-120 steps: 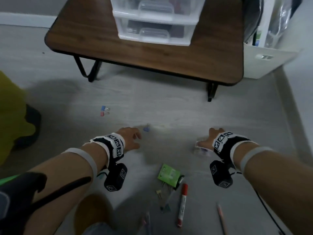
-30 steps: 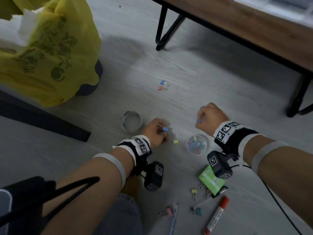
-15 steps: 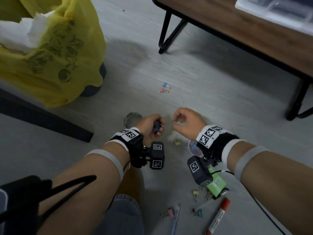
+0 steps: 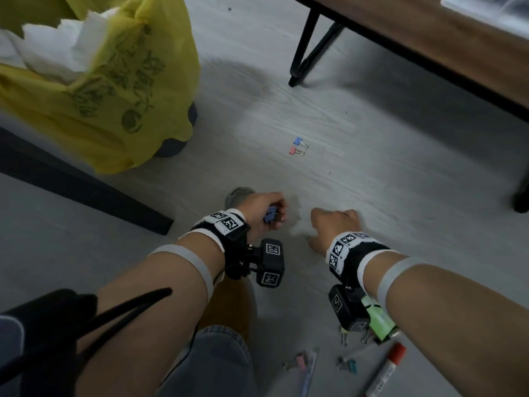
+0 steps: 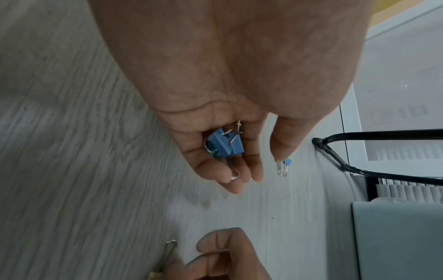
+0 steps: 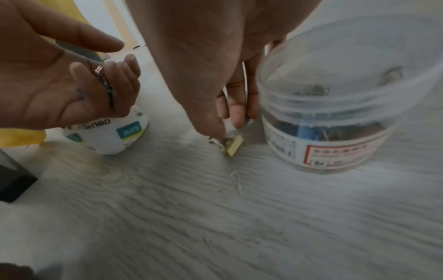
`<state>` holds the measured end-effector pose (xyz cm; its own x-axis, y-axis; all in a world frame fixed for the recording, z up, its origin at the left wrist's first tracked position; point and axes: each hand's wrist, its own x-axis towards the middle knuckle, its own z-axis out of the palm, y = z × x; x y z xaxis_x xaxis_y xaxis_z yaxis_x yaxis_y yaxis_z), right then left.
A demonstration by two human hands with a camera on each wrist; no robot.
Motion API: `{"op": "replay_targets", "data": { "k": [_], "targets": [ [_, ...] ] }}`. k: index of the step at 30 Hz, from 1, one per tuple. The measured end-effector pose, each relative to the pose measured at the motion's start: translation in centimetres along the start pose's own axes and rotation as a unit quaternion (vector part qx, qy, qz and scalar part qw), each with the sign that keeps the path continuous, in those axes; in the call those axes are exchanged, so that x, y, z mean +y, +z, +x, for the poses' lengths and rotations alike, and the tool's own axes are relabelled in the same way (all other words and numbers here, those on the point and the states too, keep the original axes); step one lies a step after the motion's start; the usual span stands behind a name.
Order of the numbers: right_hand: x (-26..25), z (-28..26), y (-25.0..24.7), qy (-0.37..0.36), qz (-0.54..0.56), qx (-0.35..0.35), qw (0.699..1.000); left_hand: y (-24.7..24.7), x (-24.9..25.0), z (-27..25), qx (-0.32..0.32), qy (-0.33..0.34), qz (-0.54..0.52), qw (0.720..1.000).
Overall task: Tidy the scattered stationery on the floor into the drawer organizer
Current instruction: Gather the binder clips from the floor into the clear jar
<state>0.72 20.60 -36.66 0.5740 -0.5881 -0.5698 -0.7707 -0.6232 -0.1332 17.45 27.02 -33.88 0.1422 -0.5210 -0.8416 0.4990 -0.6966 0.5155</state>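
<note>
My left hand (image 4: 272,214) hovers just above the floor, its fingers curled round blue binder clips (image 5: 225,145). Right beside it, my right hand (image 4: 332,224) reaches down to the floor. In the right wrist view its thumb and fingertips (image 6: 227,130) pinch a yellow binder clip (image 6: 233,145) lying there. A clear jar (image 6: 335,113) with several clips inside stands right next to that hand. A blue clip (image 4: 299,141) and a pink clip (image 4: 294,151) lie farther out on the floor. The drawer organizer (image 4: 492,10) shows only as a blurred edge on the table (image 4: 429,44).
A yellow bag (image 4: 100,90) fills the upper left. A white round lid (image 6: 115,136) lies by my left hand. Near my knee lie a green note pad (image 4: 378,322), a red marker (image 4: 386,371), a pen (image 4: 310,371) and several clips (image 4: 297,362).
My right hand has dropped from beside the left hand down to the yellow clip on the floor. The left hand still holds the blue clips and has barely moved.
</note>
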Motion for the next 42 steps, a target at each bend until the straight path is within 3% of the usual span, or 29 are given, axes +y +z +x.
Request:
{"op": "replay_targets", "data": {
  "k": [15,20,22,23,25,26,28,32,34,37,39,42],
  "targets": [
    [-0.3,-0.5,1.2,-0.026,-0.104,-0.013,0.994,0.6,-1.3,-1.1,-0.002,0.003,-0.032,0.999],
    [-0.1,-0.6,0.4,-0.013,-0.054,-0.034,0.998,1.0,-1.7,-1.2,-0.002,-0.005,-0.024,1.0],
    [-0.2,-0.6,-0.1,-0.005,0.044,0.02,0.999,1.2,-1.7,-1.1,-0.004,0.0,-0.025,1.0],
    [-0.2,-0.6,-0.6,-0.002,0.116,0.082,0.99,1.3,-1.5,-1.0,-0.005,0.005,-0.029,1.0],
    [-0.7,-0.4,-2.4,-0.011,0.252,0.213,0.944,1.6,-1.0,-0.6,-0.008,0.016,-0.046,0.999],
    [-1.1,-0.2,-3.6,-0.021,0.298,0.244,0.923,1.7,-0.5,-0.5,-0.014,0.022,-0.065,0.998],
    [-2.3,0.2,-5.6,-0.052,0.369,0.245,0.895,2.0,0.4,-0.4,-0.037,0.027,-0.116,0.992],
    [-3.2,2.5,-7.2,-0.081,0.359,0.283,0.886,1.8,2.9,-0.1,-0.035,0.06,-0.168,0.983],
    [-2.2,4.5,-7.3,-0.024,0.35,0.284,0.892,0.9,4.0,0.5,0.009,0.083,-0.165,0.983],
    [-0.4,7.3,-7.2,0.039,0.291,0.189,0.937,-1.3,5.1,2.0,0.043,0.093,-0.174,0.979],
    [0.1,9.3,-7.6,0.033,0.217,0.134,0.966,-2.7,5.7,3.0,0.053,0.093,-0.194,0.975],
    [-0.3,12.3,-8.4,0.005,0.168,0.083,0.982,-3.7,5.9,3.6,0.045,0.109,-0.218,0.969]
  ]
}}
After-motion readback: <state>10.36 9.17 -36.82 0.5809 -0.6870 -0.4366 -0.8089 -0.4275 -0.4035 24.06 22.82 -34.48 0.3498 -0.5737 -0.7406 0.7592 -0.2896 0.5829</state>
